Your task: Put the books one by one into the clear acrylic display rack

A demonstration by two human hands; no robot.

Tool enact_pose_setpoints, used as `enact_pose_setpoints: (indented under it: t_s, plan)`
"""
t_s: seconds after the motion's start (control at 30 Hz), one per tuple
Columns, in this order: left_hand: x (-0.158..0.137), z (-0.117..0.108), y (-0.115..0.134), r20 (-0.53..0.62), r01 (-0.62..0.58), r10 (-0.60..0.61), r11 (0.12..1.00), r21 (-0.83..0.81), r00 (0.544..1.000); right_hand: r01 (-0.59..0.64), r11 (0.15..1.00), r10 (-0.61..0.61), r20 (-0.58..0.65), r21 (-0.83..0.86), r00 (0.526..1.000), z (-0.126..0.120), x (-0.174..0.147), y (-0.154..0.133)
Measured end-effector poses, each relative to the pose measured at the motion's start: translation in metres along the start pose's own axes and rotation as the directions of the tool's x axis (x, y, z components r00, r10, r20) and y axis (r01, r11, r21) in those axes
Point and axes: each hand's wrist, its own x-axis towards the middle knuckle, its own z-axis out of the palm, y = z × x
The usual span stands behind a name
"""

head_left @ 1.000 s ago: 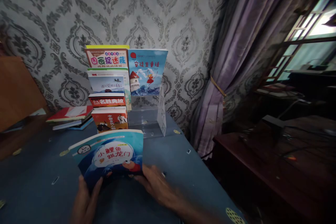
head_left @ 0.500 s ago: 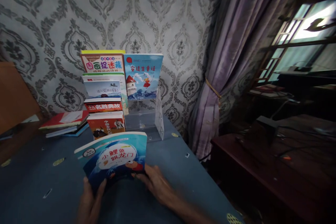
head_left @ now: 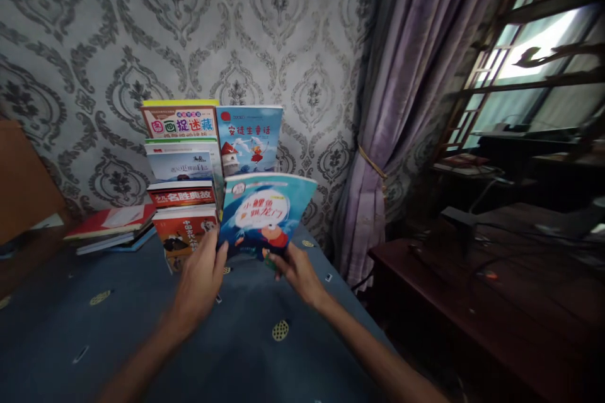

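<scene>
Teal-blue paperback with a white oval title panel and a red fish (head_left: 265, 211) is off the surface, gripped in both hands, leaning, its lower half slightly bowed. Left hand (head_left: 201, 274): thumb over the lower left edge, other fingers mostly out of sight behind. Right hand (head_left: 300, 274): thumb on the front near the lower right corner, remaining fingers partly hidden. Progress, judged from layout: left column filled in four visible steps, top to bottom a brown-and-white book with multicoloured lettering (head_left: 182, 123), a pale grey-blue book (head_left: 182, 165), a red-banded book (head_left: 183, 196) and an orange-red book (head_left: 182, 233). To their right stands a light-blue paperback with a red-roofed tower (head_left: 250, 138); the held one overlaps its base in view. Outstanding: held book not yet released; contact with anything behind cannot be told. Their support is largely hidden. Surface: dark blue cloth printed with yellow pineapples (head_left: 236, 359); at left, a flat pile topped by a red cover (head_left: 113, 223). Room: grey damask wallpaper (head_left: 302, 25), tied purple curtain (head_left: 363, 214), dark reddish wooden table (head_left: 411, 283), bright barred window (head_left: 534, 60). Light dim.
</scene>
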Motion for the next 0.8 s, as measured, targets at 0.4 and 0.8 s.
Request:
enact_pose_setpoints:
  t_s: [0.4, 0.8]
  plan:
    - [0.161, -0.014, 0.052, -0.105, -0.047, 0.071, 0.977, 0.208, 0.992, 0.147, 0.978, -0.176, -0.203, -0.148, 0.963, -0.076, 0.159, -0.025]
    - [0.175, -0.003, 0.05, -0.004, 0.044, -0.044, 0.983, 0.179, 0.999, 0.118, 0.95, -0.163, -0.137, -0.288, 0.977, -0.08, 0.182, -0.005]
